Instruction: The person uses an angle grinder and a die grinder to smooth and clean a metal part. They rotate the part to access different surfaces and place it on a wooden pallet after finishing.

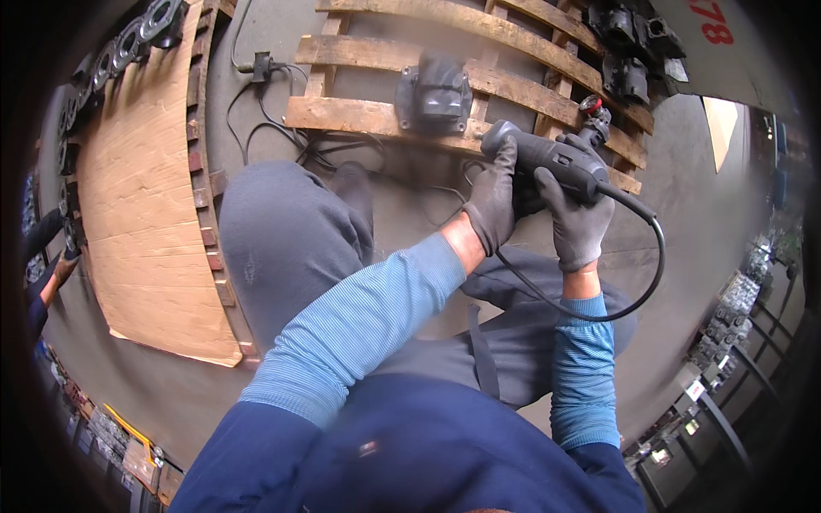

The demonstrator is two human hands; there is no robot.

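Observation:
A corded power grinder (555,160) with a dark body is held in front of me, over the near right edge of a wooden pallet (346,115). My left hand (497,195), in a grey glove, grips the narrower front end of the tool. Around its rear end, near where the cord leaves, is my right hand (577,215), also gloved. A dark cast metal housing (439,96) rests on the pallet slats, left of the tool's tip. Another air or power tool fitting with a red ring (593,109) lies just beyond the grinder.
Cables (308,144) and a socket block (262,67) lie on the floor by the pallet. More castings (625,77) sit at its far right. At left, a cardboard sheet (147,224) covers another pallet with metal parts (128,45). A co-worker's arm (54,276) shows at the left rim.

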